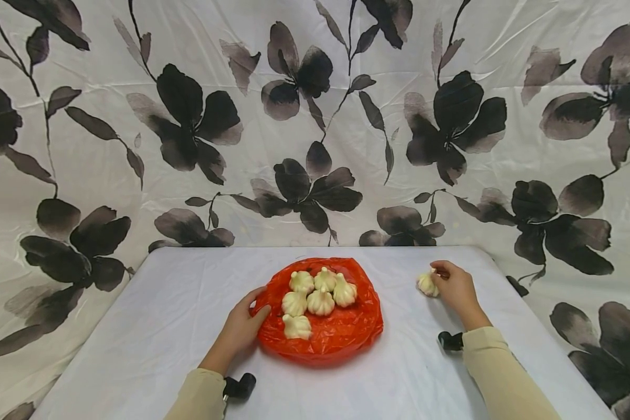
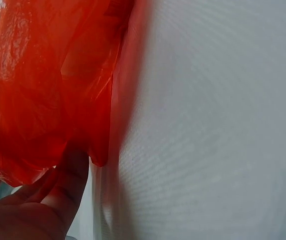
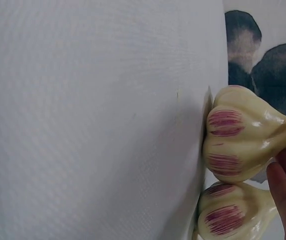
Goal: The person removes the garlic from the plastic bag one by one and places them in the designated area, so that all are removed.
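Note:
A red plastic bag (image 1: 341, 344) lies spread open mid-table, with several garlic bulbs (image 1: 320, 302) inside its rim. My left hand (image 1: 240, 328) grips the left edge of the bag between thumb and fingers. In the left wrist view, the fingers (image 2: 69, 187) reach under the red plastic. Off to the right, my right hand (image 1: 458, 290) pinches a garlic bulb by its neck. The right wrist view shows this pinched bulb (image 3: 247, 135), cream with purple streaks, low at the table surface. A second bulb (image 3: 230, 215) sits right beside it there.
A white cloth (image 1: 152, 326) covers the table. Behind it hangs a pale curtain with dark flowers (image 1: 294, 192), close to the table's back edge. A black wrist camera (image 1: 240, 386) sits at the left wrist and another black camera (image 1: 450, 341) at the right.

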Demonstrator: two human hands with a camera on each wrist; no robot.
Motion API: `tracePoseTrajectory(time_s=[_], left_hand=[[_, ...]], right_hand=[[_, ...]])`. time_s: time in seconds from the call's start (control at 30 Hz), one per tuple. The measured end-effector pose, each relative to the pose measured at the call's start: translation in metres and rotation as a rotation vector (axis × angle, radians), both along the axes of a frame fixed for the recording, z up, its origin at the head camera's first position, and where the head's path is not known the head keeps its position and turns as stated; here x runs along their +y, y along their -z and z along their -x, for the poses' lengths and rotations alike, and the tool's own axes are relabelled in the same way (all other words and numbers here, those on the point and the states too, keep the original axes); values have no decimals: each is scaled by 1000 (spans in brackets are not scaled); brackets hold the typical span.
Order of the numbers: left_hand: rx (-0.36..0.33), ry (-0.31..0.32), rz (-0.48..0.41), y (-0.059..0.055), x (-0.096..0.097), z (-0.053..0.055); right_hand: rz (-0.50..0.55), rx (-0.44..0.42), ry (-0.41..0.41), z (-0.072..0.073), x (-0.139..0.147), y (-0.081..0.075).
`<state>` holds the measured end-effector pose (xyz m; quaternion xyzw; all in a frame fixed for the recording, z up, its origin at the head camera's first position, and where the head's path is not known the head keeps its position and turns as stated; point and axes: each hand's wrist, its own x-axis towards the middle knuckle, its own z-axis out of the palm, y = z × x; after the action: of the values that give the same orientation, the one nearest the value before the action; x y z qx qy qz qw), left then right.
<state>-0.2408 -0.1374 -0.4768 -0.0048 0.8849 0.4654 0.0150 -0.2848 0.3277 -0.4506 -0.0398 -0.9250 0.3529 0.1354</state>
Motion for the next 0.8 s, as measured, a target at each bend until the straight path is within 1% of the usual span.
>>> tracePoseTrajectory(time_s=[0.1, 0.23, 0.4, 0.63, 0.8], left_hand=[[-5, -1, 0, -1, 0, 0], [-11, -1, 3, -1, 1, 1], [-8, -2, 12, -1, 1, 2], [-10, 7, 17, -3, 1, 3], [-12, 15, 9, -6, 2, 3]], right_hand=[[-10, 20, -2, 0, 0, -1], [-52, 51, -7, 1, -3, -4], [-105, 74, -21, 0, -9, -12], [-134, 103, -39, -4, -23, -25], [-151, 131, -53, -3, -31, -31]])
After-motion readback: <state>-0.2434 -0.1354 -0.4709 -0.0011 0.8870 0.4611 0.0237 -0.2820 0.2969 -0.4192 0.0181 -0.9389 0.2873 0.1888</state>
